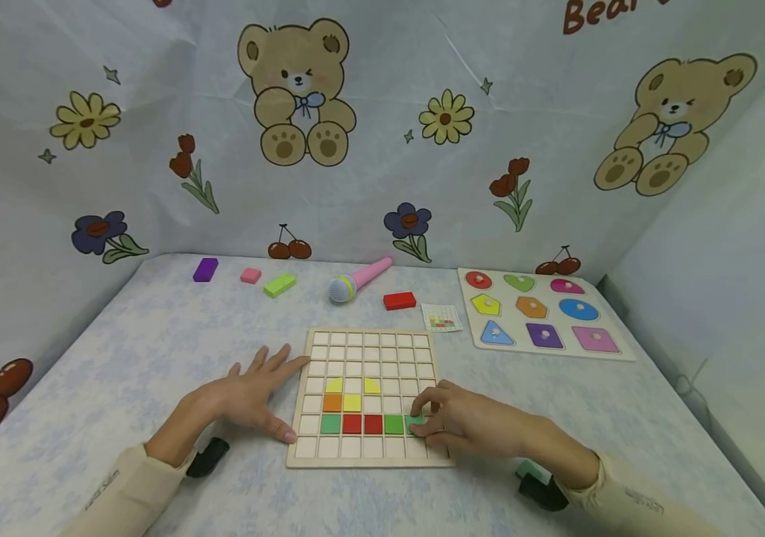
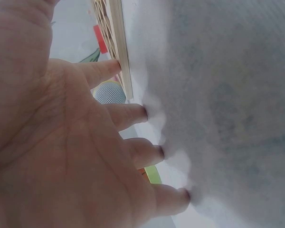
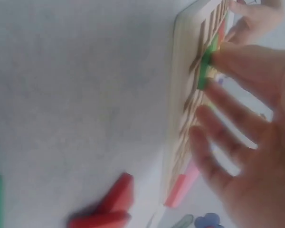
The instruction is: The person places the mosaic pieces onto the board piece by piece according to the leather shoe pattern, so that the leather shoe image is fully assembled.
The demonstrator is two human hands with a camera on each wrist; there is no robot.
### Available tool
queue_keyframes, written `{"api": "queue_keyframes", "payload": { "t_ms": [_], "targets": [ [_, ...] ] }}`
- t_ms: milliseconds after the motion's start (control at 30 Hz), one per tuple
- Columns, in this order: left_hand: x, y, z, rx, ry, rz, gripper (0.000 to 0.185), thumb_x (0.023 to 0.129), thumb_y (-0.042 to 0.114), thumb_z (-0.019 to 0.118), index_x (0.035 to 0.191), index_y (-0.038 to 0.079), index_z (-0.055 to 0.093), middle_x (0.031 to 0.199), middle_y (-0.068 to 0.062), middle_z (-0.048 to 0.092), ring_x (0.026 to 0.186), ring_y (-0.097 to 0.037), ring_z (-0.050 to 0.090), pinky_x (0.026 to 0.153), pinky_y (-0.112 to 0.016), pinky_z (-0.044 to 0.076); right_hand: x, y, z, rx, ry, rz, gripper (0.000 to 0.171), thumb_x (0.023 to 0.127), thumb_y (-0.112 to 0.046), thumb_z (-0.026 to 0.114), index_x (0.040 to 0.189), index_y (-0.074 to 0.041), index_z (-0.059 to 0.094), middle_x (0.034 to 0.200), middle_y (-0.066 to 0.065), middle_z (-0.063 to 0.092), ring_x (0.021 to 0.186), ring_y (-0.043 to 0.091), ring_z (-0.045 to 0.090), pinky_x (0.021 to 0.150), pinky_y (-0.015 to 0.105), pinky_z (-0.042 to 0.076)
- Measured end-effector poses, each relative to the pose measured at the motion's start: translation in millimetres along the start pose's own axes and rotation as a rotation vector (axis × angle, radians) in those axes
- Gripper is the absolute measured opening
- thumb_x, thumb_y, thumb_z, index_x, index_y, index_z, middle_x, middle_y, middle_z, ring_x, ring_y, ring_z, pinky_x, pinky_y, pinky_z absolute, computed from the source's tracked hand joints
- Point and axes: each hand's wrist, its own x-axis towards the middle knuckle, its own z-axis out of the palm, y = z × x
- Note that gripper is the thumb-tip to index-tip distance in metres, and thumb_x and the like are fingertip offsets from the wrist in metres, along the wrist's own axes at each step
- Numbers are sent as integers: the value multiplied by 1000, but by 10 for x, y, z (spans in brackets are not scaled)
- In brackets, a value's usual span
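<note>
A wooden grid board point(image 1: 369, 350) lies in the middle of the table, with yellow, orange, green and red tiles in its lower rows. My right hand point(image 1: 424, 422) pinches a green tile point(image 1: 414, 424) at the right end of the coloured row. In the right wrist view a fingertip presses that green tile point(image 3: 205, 66) into the board point(image 3: 187, 99). My left hand point(image 1: 268, 388) lies flat on the table with fingers spread, index finger against the board's left edge. The left wrist view shows its fingers point(image 2: 133, 114) pressed on the cloth beside the board edge point(image 2: 119, 47).
Along the back lie a purple block point(image 1: 205, 269), a pink block point(image 1: 250, 276), a green block point(image 1: 279, 284), a toy microphone point(image 1: 359, 280) and a red block point(image 1: 399, 300). A pattern card point(image 1: 441, 317) and a shape puzzle board point(image 1: 614, 352) sit at the right.
</note>
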Motion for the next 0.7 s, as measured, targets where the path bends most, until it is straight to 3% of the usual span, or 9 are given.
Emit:
{"api": "queue_keyframes", "payload": {
  "t_ms": [167,300,400,533,633,700],
  "targets": [
    [-1,11,-4,-2,-3,-6,120,71,55,86,161,18,17,167,-24,1,150,-54,-8,105,-83,0,-169,-91,24,-150,-115,37,50,101,-31,60,150,-33,46,154,-10,43,134,21,42,112,53,34],
    [-9,9,-15,-8,-5,-8,120,71,55,86,161,17,17,167,-24,0,150,-54,-8,105,-83,0,-302,-118,31,-114,-110,61,62,103,-31,57,158,-35,30,163,-9,31,144,25,34,113,62,27],
    [-11,10,-21,-15,-9,-4,120,71,55,86,162,17,17,167,-24,0,150,-54,-9,105,-83,-1,-449,-52,14,9,-51,92,62,101,-37,59,157,-34,32,161,-7,34,141,24,37,113,56,36],
    [-6,16,-17,-18,-17,-6,120,71,56,85,162,17,17,167,-24,0,150,-54,-9,106,-83,-1,-711,168,-41,235,8,144,51,95,-43,68,142,-29,53,138,-4,55,116,16,52,92,34,53],
    [-2,12,-12,-17,-15,-9,120,71,55,86,161,17,17,167,-24,0,150,-54,-9,105,-83,-1,-917,386,-75,433,-1,131,40,92,-31,73,129,-20,61,117,2,62,97,17,57,79,26,52],
    [2,2,2,-17,-11,-7,120,70,55,86,161,17,18,167,-24,1,150,-54,-8,105,-83,-1,-1047,516,-79,536,-34,125,38,92,-23,74,127,-15,61,111,6,63,94,18,60,77,26,52]
  ]
}}
